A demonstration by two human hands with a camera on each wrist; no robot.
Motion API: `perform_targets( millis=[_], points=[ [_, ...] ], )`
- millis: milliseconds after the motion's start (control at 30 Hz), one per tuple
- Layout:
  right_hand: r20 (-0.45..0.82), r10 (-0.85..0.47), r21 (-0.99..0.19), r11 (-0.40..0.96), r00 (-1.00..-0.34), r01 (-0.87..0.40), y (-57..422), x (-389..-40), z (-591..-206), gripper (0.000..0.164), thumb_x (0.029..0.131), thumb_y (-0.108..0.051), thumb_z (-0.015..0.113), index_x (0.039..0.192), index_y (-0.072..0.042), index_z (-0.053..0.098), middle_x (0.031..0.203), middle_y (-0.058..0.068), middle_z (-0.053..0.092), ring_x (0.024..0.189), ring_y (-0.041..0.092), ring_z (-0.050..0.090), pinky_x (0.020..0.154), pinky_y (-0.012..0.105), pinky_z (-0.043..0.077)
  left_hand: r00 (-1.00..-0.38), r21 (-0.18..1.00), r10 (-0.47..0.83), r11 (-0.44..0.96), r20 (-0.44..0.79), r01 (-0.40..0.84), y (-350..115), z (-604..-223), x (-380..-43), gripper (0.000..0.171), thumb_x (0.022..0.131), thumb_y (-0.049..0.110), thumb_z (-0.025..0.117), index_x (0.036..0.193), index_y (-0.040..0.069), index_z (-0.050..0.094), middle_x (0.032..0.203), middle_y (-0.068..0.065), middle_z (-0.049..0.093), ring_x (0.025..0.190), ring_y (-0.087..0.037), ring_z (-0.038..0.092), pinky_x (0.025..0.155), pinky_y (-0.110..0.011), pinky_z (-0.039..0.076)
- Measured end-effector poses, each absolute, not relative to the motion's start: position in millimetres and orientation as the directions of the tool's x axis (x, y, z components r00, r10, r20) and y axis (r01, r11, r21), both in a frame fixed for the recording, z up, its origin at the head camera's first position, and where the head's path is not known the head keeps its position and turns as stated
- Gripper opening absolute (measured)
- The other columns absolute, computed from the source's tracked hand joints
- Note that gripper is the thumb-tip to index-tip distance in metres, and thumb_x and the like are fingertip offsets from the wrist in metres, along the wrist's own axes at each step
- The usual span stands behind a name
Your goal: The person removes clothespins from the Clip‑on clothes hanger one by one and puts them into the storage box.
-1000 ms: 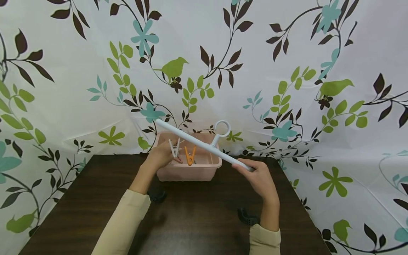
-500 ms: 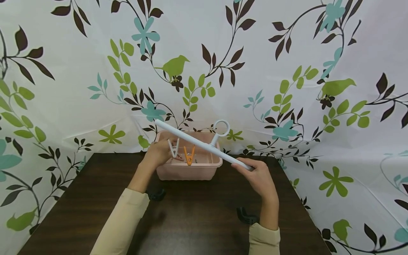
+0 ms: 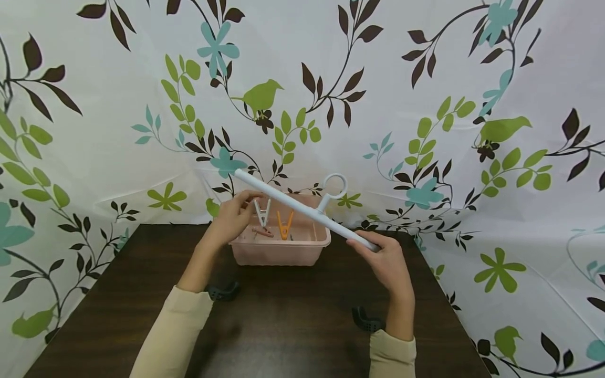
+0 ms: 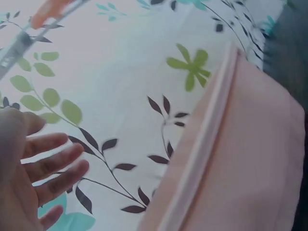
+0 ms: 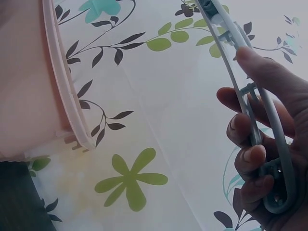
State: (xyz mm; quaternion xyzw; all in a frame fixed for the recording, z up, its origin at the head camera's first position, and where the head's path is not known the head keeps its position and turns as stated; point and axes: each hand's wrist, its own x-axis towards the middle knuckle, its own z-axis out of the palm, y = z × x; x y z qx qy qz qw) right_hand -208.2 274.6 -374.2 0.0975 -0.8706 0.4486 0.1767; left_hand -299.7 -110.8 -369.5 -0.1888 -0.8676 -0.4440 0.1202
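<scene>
My right hand [image 3: 385,262] grips one end of a pale blue hanger [image 3: 288,202] with a ring-shaped hook [image 3: 346,185]. In the right wrist view, thumb and fingers curl round its narrow double-bar frame [image 5: 276,130]. The hanger slants up to the left over a pink plastic basket [image 3: 279,254]. Just below the bar show a white clothespin [image 3: 262,216] and an orange clothespin [image 3: 284,227]. My left hand [image 3: 230,220] is at the basket's left side, near the white clothespin; its fingers look loosely spread in the left wrist view. A pinkish clothespin-like piece [image 3: 262,231] shows against the basket's inside.
The basket stands at the back of a dark wooden table [image 3: 283,325], close to a patterned white cloth backdrop [image 3: 331,152]. Dark wrist-worn devices sit by the left cuff [image 3: 224,290] and the right cuff [image 3: 367,319].
My left hand has drawn back leftward out of the basket, and its fingers have come up by the rim. The hanger has shifted slightly up and to the right; my right hand keeps its grip.
</scene>
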Motion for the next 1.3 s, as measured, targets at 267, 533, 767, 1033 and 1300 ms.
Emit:
perform_targets(
  millis=[267, 533, 767, 1033, 1300],
  points=[
    [0.444, 0.042, -0.731, 0.595, -0.895, -0.334, 271, -213, -376, 0.029, 0.094, -0.037, 0.086, 0.117, -0.019, 0.082, 0.097, 0.007, 0.076, 0.077, 0.020, 0.056, 0.069, 0.029, 0.046, -0.877, 0.840, 0.174, 0.255, 0.447, 0.479, -113, -358, -291, 0.058, 0.120, 0.041, 0.026, 0.139, -0.001, 0.061, 0.119, -0.023, 0.067, 0.108, -0.040, 0.067, 0.093, -0.032, 0.056],
    [0.456, 0.069, -0.731, 0.598, -0.887, -0.330, 270, -214, -374, 0.028, 0.094, -0.037, 0.087, 0.115, -0.020, 0.082, 0.097, 0.006, 0.075, 0.078, 0.019, 0.056, 0.070, 0.028, 0.046, -0.846, 0.840, 0.205, 0.146, 0.492, 0.523, -111, -353, -285, 0.063, 0.119, 0.046, 0.025, 0.144, 0.000, 0.060, 0.116, -0.020, 0.064, 0.105, -0.030, 0.066, 0.091, -0.022, 0.053],
    [0.416, 0.064, -0.748, 0.590, -0.907, -0.302, 269, -212, -377, 0.030, 0.094, -0.040, 0.086, 0.116, -0.020, 0.082, 0.099, 0.007, 0.075, 0.079, 0.021, 0.056, 0.070, 0.029, 0.047, -0.783, 0.781, 0.266, 0.140, 0.562, 0.609, -110, -361, -279, 0.037, 0.117, 0.027, 0.049, 0.145, 0.006, 0.060, 0.114, -0.015, 0.067, 0.097, -0.023, 0.066, 0.086, -0.023, 0.054],
    [0.424, 0.044, -0.741, 0.592, -0.905, -0.318, 267, -211, -379, 0.027, 0.094, -0.039, 0.086, 0.114, -0.021, 0.082, 0.098, 0.006, 0.075, 0.080, 0.021, 0.057, 0.070, 0.030, 0.047, -0.800, 0.786, 0.256, 0.181, 0.542, 0.591, -107, -363, -279, 0.027, 0.112, 0.022, 0.061, 0.135, 0.011, 0.068, 0.121, -0.010, 0.068, 0.103, -0.019, 0.064, 0.084, -0.026, 0.053],
    [0.424, 0.030, -0.743, 0.583, -0.905, -0.329, 266, -212, -380, 0.026, 0.094, -0.038, 0.086, 0.113, -0.020, 0.082, 0.095, 0.006, 0.073, 0.078, 0.020, 0.056, 0.069, 0.030, 0.046, -0.795, 0.783, 0.271, 0.181, 0.542, 0.596, -107, -363, -279, 0.030, 0.111, 0.019, 0.063, 0.140, 0.013, 0.063, 0.112, -0.009, 0.065, 0.084, -0.015, 0.058, 0.072, -0.026, 0.049]
  ],
)
